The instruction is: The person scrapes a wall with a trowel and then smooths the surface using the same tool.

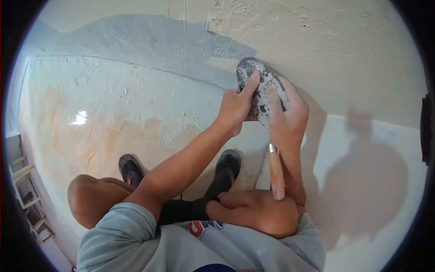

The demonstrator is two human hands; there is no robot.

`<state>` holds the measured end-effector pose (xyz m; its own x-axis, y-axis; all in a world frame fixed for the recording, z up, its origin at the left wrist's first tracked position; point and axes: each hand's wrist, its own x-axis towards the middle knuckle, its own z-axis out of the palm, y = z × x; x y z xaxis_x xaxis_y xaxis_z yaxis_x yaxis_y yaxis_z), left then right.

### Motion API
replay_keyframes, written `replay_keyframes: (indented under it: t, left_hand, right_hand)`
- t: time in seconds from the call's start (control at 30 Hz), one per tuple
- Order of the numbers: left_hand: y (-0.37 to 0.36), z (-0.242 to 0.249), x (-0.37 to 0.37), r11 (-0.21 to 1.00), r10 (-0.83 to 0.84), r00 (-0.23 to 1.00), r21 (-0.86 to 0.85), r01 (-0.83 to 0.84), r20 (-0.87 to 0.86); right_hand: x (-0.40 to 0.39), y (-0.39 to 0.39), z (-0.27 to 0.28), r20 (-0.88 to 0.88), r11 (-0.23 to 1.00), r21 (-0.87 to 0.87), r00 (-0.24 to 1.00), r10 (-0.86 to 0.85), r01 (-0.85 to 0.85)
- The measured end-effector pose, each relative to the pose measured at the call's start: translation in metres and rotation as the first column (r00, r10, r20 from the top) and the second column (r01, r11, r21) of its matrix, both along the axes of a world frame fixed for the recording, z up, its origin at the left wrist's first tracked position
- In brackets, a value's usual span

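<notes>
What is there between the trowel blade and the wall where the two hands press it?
Nothing visible. The left hand and right hand hold the trowel with its blade against the wall, at the edge of the grey plaster patch. The contact itself is hidden behind the blade.

One trowel (263, 88) with one wooden handle (276, 172), and two hands on it: the left hand (236, 106) and the right hand (287, 115). Two black sandals (131, 170) on the floor. One wet grey plaster patch (149, 45) on the wall. One wooden ladder (27, 195) at the far left.
</notes>
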<state>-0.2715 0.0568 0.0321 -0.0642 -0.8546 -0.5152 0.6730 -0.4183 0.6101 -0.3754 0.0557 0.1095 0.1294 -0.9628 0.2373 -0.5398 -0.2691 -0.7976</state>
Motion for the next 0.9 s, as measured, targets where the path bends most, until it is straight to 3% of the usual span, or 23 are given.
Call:
replay_keyframes:
  t: [0.07, 0.13, 0.27, 0.37, 0.4, 0.47, 0.63, 0.7, 0.77, 0.83, 0.87, 0.9]
  left_hand:
    - [0.000, -0.008, 0.014, 1.000, -0.025, 0.998, 0.019, 0.024, 0.055]
    - [-0.003, -0.020, 0.025, 0.995, 0.103, 0.993, 0.007, -0.103, -0.050]
    - [-0.001, -0.018, 0.023, 0.998, 0.056, 0.998, 0.015, -0.056, 0.003]
    - [0.004, 0.000, 0.009, 1.000, 0.008, 1.000, 0.030, -0.009, 0.014]
    - [0.003, 0.004, 0.008, 0.999, 0.047, 0.998, 0.028, -0.045, -0.053]
    - [-0.001, -0.007, 0.011, 0.998, 0.058, 0.998, 0.027, -0.058, -0.024]
    - [0.001, 0.002, 0.003, 0.999, 0.036, 0.999, 0.006, -0.035, -0.023]
    - [0.001, -0.005, 0.009, 0.999, 0.051, 0.998, 0.018, -0.051, -0.038]
    - [-0.004, -0.011, 0.009, 0.998, 0.063, 0.996, 0.036, -0.061, -0.057]
    - [-0.002, -0.007, 0.009, 0.999, 0.026, 0.999, 0.022, -0.025, -0.034]
    - [0.001, -0.004, 0.004, 0.999, 0.024, 1.000, 0.029, -0.024, -0.011]
    - [0.001, -0.009, 0.007, 0.999, 0.030, 1.000, 0.031, -0.030, -0.006]
  right_hand:
    - [0.014, -0.007, -0.007, -0.023, 0.998, -0.048, 0.999, 0.049, -0.050]
    - [0.024, -0.017, -0.023, -0.039, 0.983, -0.126, 0.991, 0.132, -0.136]
    - [0.015, -0.009, -0.021, -0.039, 0.997, -0.039, 0.997, 0.070, -0.072]
    - [0.000, -0.003, -0.013, 0.112, 0.999, 0.038, 0.993, 0.028, -0.032]
    - [0.007, -0.002, 0.002, -0.008, 0.999, 0.047, 1.000, -0.003, 0.003]
    - [0.008, -0.009, -0.007, -0.094, 0.997, -0.056, 0.994, 0.049, -0.054]
    - [0.002, -0.002, -0.001, 0.029, 0.999, 0.033, 1.000, 0.012, -0.013]
    - [0.008, -0.007, -0.002, -0.142, 0.999, -0.025, 0.990, 0.024, -0.027]
    - [0.008, -0.013, -0.007, -0.105, 0.989, -0.104, 0.990, 0.096, -0.107]
    - [0.001, -0.009, -0.007, -0.082, 0.998, 0.025, 0.995, 0.051, -0.049]
    - [-0.001, -0.005, -0.008, 0.061, 0.997, 0.077, 0.998, 0.014, -0.019]
    - [0.004, -0.005, -0.006, 0.065, 0.997, 0.079, 0.998, 0.020, -0.025]
